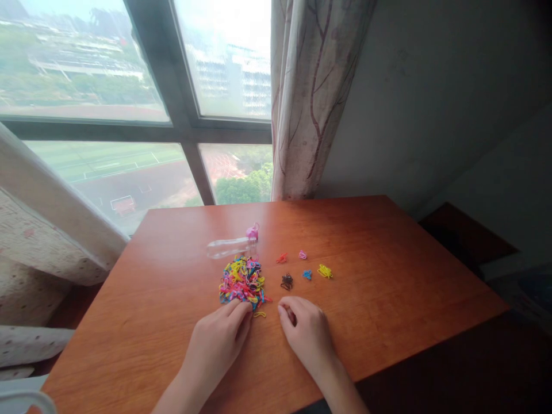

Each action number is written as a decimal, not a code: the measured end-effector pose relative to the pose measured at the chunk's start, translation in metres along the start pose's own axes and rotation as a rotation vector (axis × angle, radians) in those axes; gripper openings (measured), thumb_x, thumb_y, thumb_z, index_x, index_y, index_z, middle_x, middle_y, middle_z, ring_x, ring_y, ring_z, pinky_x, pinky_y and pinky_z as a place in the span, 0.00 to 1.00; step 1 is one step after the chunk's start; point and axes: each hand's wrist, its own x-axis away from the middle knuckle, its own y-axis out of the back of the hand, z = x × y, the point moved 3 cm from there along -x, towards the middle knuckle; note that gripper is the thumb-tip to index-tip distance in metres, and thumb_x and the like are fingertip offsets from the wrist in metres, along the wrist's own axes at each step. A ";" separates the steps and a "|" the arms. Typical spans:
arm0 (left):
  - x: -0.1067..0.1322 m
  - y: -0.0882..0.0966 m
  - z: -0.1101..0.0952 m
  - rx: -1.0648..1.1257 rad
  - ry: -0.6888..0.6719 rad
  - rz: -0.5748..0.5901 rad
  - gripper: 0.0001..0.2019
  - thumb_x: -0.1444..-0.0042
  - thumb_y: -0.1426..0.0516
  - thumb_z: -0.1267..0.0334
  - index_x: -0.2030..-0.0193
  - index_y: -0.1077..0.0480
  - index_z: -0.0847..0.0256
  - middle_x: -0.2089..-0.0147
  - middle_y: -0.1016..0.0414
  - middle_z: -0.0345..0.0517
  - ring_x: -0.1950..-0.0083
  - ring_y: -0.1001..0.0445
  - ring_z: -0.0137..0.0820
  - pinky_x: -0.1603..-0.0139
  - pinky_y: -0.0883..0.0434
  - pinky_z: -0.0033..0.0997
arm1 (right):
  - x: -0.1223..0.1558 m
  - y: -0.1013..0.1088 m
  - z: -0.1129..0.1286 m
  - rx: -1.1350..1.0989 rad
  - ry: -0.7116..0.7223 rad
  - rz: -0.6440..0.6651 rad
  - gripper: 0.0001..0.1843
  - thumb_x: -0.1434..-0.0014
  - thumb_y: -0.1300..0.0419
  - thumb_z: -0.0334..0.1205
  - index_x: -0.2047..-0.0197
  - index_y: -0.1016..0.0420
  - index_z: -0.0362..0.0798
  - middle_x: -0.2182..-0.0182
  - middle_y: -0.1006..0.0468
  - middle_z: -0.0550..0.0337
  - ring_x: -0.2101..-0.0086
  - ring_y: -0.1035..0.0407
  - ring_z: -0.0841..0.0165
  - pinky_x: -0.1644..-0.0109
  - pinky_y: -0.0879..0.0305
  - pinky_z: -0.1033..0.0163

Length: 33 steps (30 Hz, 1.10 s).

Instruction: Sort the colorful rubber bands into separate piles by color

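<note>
A mixed heap of small coloured rubber bands [242, 282] lies on the brown table. My left hand [219, 336] touches the heap's near edge, fingers pressed together; what is between them is hidden. One yellow band [259, 314] lies loose beside those fingertips. To the right, my right hand [306, 328] rests low over the table with thumb and forefinger pinched; anything in them is too small to make out. Beyond it are little single-colour groups: black bands [287, 281], blue bands [307, 275], yellow bands [325, 271], red bands [282, 258] and pink bands [302, 255].
Behind the heap a clear tube-like container [228, 248] lies on its side, a pink piece [252, 232] at its right end. The wooden table [172, 299] meets a window [185, 132] and a curtain [313, 103] at the back. A white curved object [30, 398] stands at lower left.
</note>
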 end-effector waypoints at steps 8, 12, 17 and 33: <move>-0.001 0.013 -0.001 0.157 0.059 -0.022 0.09 0.37 0.50 0.65 0.60 0.28 0.54 0.66 0.22 0.38 0.68 0.23 0.29 0.69 0.33 0.24 | 0.001 0.003 0.003 -0.002 -0.008 0.006 0.09 0.38 0.46 0.33 0.68 0.26 0.50 0.76 0.26 0.64 0.74 0.33 0.71 0.67 0.46 0.67; -0.001 0.015 -0.002 0.159 0.078 -0.003 0.09 0.36 0.50 0.63 0.62 0.29 0.54 0.66 0.22 0.37 0.68 0.22 0.30 0.69 0.33 0.25 | 0.000 0.002 0.001 -0.008 -0.012 0.008 0.09 0.38 0.45 0.33 0.68 0.26 0.50 0.76 0.26 0.64 0.73 0.33 0.71 0.67 0.46 0.66; 0.001 0.014 0.001 0.138 0.097 0.047 0.08 0.37 0.51 0.64 0.61 0.31 0.55 0.66 0.22 0.38 0.68 0.22 0.31 0.69 0.33 0.27 | 0.000 0.002 0.001 -0.016 -0.017 0.016 0.09 0.38 0.45 0.32 0.68 0.27 0.50 0.75 0.25 0.64 0.73 0.33 0.70 0.67 0.47 0.66; -0.045 0.029 -0.025 0.107 -0.061 0.048 0.08 0.37 0.50 0.66 0.63 0.31 0.57 0.64 0.22 0.42 0.66 0.23 0.31 0.70 0.35 0.25 | 0.000 0.004 0.003 0.007 0.008 0.010 0.10 0.37 0.46 0.32 0.68 0.27 0.50 0.75 0.25 0.64 0.73 0.32 0.70 0.67 0.46 0.67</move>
